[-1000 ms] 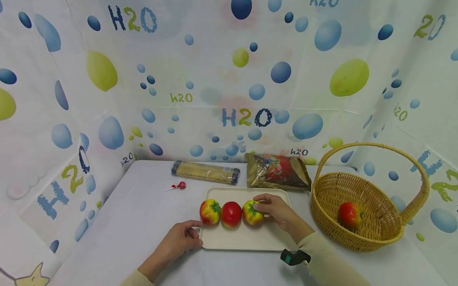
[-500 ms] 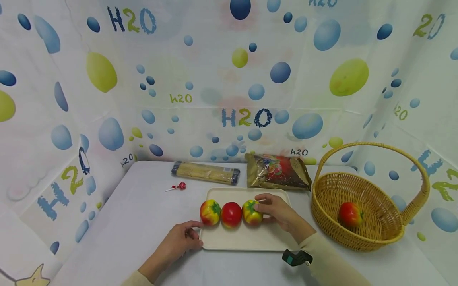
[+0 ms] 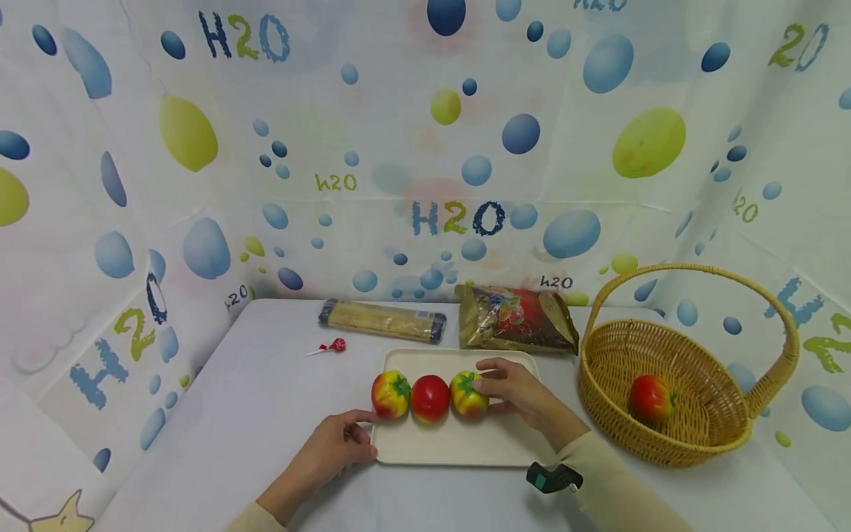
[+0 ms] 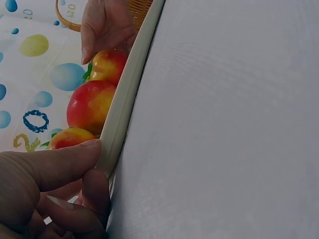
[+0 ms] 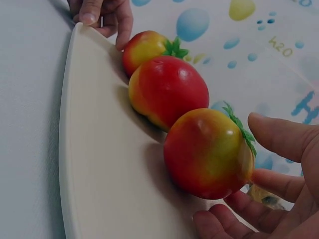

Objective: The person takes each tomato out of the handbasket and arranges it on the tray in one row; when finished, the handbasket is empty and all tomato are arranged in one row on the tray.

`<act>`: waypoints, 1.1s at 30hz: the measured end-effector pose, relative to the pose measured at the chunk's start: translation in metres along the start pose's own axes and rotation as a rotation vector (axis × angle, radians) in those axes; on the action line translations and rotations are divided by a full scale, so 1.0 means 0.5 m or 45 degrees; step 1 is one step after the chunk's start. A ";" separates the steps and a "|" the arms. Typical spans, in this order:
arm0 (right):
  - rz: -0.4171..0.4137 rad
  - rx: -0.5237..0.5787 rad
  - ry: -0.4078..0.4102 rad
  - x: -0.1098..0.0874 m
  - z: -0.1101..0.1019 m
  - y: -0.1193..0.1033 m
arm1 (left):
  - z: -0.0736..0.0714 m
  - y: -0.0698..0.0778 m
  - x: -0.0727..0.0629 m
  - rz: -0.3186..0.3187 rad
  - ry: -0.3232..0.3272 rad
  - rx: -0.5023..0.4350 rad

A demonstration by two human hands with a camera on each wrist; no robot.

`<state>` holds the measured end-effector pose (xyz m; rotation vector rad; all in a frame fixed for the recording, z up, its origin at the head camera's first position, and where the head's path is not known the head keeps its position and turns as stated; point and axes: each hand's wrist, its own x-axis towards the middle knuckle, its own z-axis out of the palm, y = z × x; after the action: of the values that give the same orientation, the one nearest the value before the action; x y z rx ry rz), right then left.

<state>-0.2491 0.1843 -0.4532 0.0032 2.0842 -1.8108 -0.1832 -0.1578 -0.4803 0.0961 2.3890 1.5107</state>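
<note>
Three glossy red-and-yellow tomatoes stand in a row on a cream tray point(image 3: 459, 447): the left tomato point(image 3: 390, 394), the middle tomato point(image 3: 430, 399) and the right tomato point(image 3: 469, 396). Green leafy tops show on the two outer ones. My left hand point(image 3: 337, 447) holds the tray's left edge, thumb on the rim point(image 4: 119, 114) and the other fingers curled below it. Around the right tomato's right side, my right hand point(image 3: 521, 395) is spread loosely. In the right wrist view its thumb point(image 5: 279, 137) stands beside the leaves, slightly off the skin, while fingertips lie close against the tomato's side.
A wicker basket point(image 3: 601, 414) with a tall handle stands right of the tray, another tomato point(image 3: 651, 399) inside. Behind the tray lie a noodle pack point(image 3: 382, 320) and a gold-and-red bag point(image 3: 517, 319). A red lollipop point(image 3: 337, 345) lies at the back left.
My right hand has shifted very slightly to the right beside the right tomato. The left hand, tray and tomatoes stay where they were.
</note>
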 end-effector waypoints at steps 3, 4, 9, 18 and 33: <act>-0.001 -0.008 -0.007 0.000 -0.006 0.000 | -0.001 0.000 0.000 0.003 0.004 0.005; -0.005 -0.011 -0.011 -0.001 -0.008 -0.001 | -0.001 0.000 0.000 0.003 0.006 0.006; -0.019 -0.037 -0.010 -0.007 -0.018 -0.007 | -0.003 0.000 0.000 0.004 0.012 0.009; 0.006 -0.049 0.038 -0.029 -0.033 -0.018 | -0.002 -0.001 -0.001 0.018 0.007 0.010; -0.108 -0.115 0.024 -0.106 -0.087 -0.089 | 0.000 0.000 -0.002 0.051 0.019 0.025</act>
<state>-0.2231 0.2309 -0.3917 -0.0940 2.2084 -1.7696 -0.1825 -0.1581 -0.4800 0.1384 2.4275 1.5109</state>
